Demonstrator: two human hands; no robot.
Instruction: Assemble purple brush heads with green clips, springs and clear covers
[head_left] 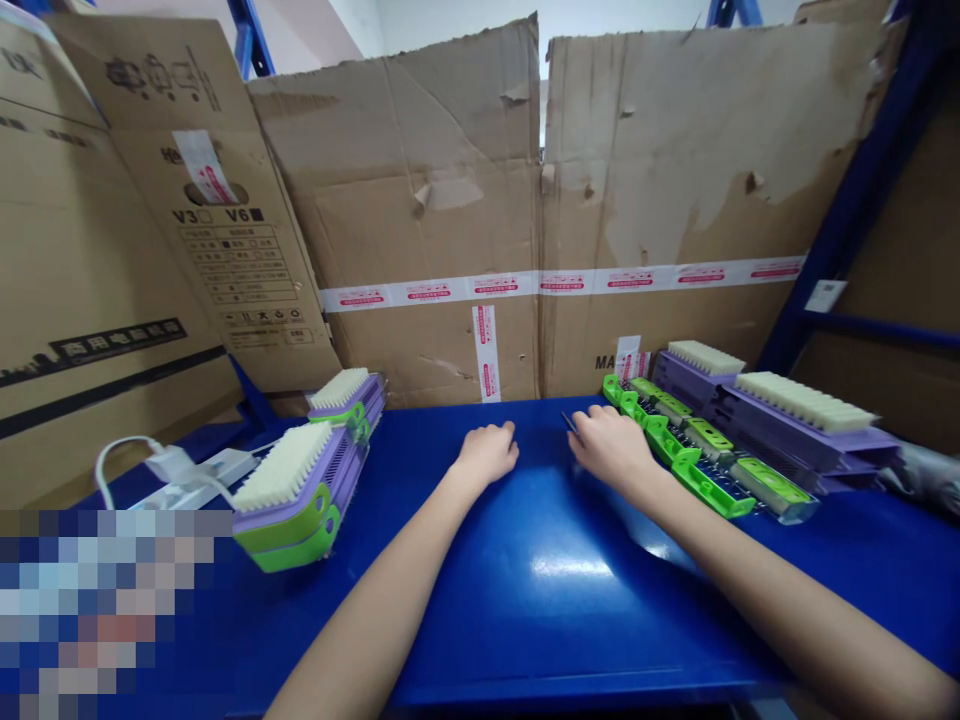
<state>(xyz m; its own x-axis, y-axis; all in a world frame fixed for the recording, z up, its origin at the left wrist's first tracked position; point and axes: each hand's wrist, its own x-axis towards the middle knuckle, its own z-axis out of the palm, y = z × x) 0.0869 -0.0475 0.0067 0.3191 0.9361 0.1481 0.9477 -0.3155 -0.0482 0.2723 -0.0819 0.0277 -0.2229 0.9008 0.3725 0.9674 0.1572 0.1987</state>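
My left hand (489, 452) rests on the blue table with its fingers curled under. Whatever it may hold is hidden. To its right, my right hand (613, 442) is closed, and the tip of a thin dark rod (568, 423) sticks out by its fingers. The rest of the rod is hidden. Just beside my right wrist runs a row of bright green plastic parts (671, 443). Beyond these stand clear cases with green labels (772, 478). The two hands are apart, with bare blue tabletop (536, 500) between them.
At left, purple-and-green brushes with cream bristles (285, 465) stand near a white power strip (217, 468) with a plugged-in cable. Purple parts with cream bristle blocks (806, 400) stack at far right. Taped cardboard (420, 220) walls the back; a blue frame post (832, 190) rises right.
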